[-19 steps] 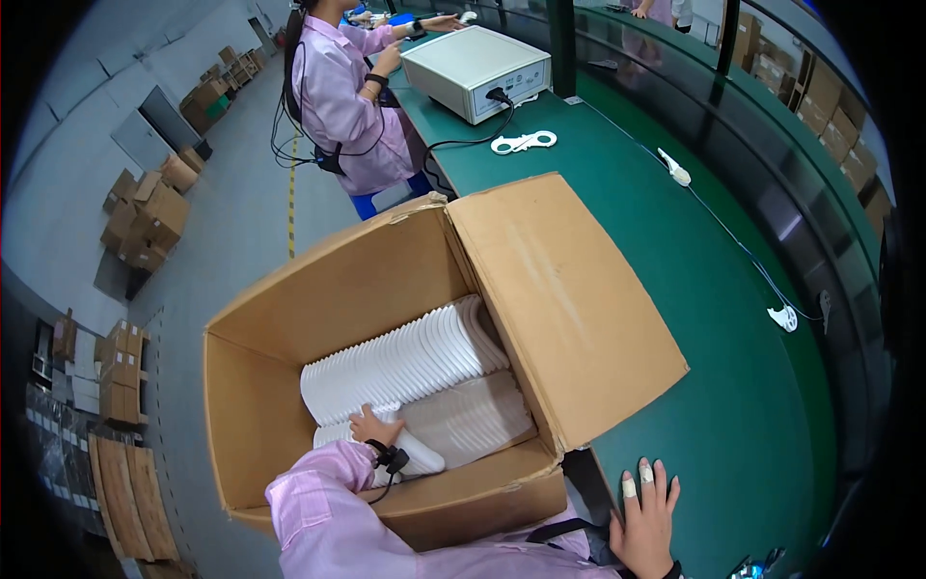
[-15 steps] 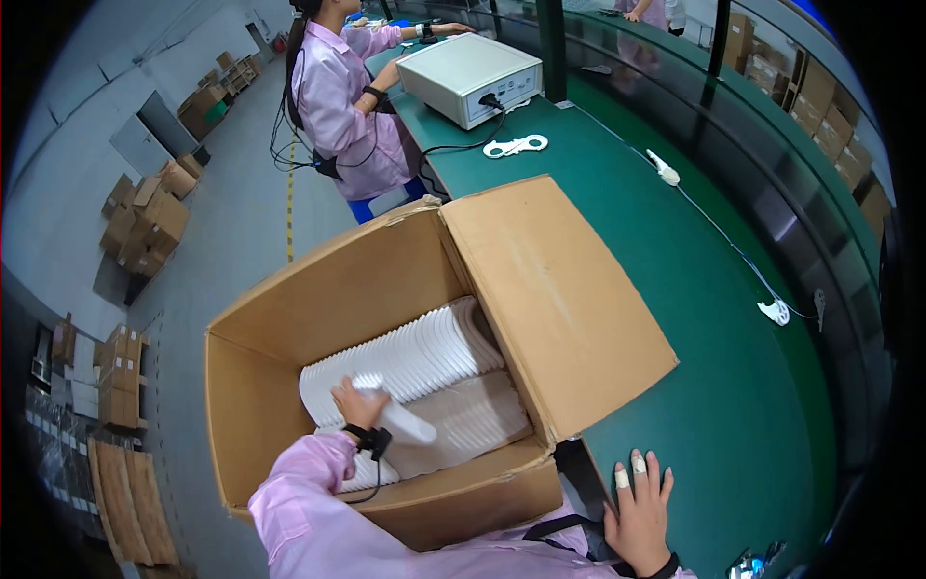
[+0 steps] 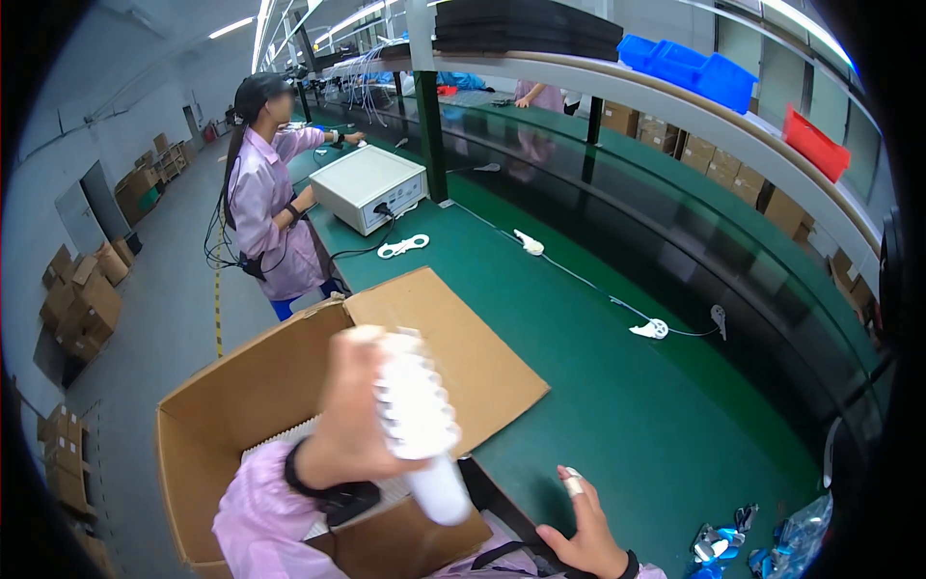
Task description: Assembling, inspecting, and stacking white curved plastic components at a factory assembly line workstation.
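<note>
My left hand [image 3: 349,415], blurred by motion, is raised over the cardboard box [image 3: 212,487] and closed around nested white plastic pieces [image 3: 417,405]. These have a ridged, scalloped side and a smooth rounded end pointing down. Behind my forearm, more white pieces [image 3: 280,441] lie in rows inside the box, mostly hidden. To the right of the box, my right hand [image 3: 586,540] is over the green table [image 3: 617,425], thumb and fingers apart, holding nothing. White tape wraps at least one of its fingers.
The box's open flap [image 3: 458,338] leans over the table. Farther back are a white device [image 3: 371,188] with a black cable, a two-ringed white part [image 3: 403,246] and white parts on a cord [image 3: 651,329]. Blue-and-white items [image 3: 716,545] lie near right. A co-worker [image 3: 270,193] stands far left.
My left hand has risen out of the box with the white pieces. My right hand's fingers have lifted and curled somewhat. The view has tilted up, showing the shelf and bins.
</note>
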### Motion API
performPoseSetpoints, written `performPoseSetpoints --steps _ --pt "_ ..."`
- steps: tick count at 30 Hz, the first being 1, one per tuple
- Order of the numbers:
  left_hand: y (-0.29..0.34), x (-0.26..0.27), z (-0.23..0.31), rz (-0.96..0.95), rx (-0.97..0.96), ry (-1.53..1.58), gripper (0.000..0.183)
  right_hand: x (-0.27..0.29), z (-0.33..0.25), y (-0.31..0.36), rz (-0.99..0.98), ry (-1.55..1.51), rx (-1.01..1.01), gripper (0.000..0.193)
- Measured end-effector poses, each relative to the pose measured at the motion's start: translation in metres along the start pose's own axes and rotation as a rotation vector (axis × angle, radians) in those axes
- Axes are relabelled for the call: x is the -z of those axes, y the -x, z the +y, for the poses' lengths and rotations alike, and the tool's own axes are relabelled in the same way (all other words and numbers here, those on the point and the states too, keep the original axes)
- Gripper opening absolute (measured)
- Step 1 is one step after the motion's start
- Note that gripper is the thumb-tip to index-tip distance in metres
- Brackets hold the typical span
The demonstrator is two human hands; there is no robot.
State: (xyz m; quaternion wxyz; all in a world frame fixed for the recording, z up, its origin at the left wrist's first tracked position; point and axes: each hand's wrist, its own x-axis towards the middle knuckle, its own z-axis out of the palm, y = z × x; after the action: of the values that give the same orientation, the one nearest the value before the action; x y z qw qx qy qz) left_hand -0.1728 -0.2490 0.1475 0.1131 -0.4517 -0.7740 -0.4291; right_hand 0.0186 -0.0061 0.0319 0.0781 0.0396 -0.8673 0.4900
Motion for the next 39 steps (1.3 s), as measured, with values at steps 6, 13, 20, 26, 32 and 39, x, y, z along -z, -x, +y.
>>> performPoseSetpoints --steps 6,13,20,26,32,39 --pt "-0.057 -0.154 0.050 -0.349 0.033 0.188 0.084 0.052 -0.019 0.056 0.234 0.071 0.049 0.095" --pt "-0.058 -0.314 0.100 -0.688 0.113 -0.045 0.081 0.071 0.010 0.105 0.539 0.182 -0.473 0.077" --pt "-0.044 -0.264 0.060 -0.399 -0.045 0.039 0.073 0.085 0.047 0.119 0.380 0.443 -0.618 0.070" --pt "0.038 -0.073 -0.074 -0.035 0.646 0.289 0.027 0.082 0.044 0.106 0.245 0.407 -0.635 0.076" --pt "0.318 0.060 -0.237 -0.057 1.303 -0.502 0.049 0.083 0.057 0.104 0.074 0.630 -0.755 0.079" --pt "0.538 0.013 -0.272 -0.459 2.119 -0.429 0.111 0.072 0.019 0.065 0.246 0.914 -0.392 0.071"
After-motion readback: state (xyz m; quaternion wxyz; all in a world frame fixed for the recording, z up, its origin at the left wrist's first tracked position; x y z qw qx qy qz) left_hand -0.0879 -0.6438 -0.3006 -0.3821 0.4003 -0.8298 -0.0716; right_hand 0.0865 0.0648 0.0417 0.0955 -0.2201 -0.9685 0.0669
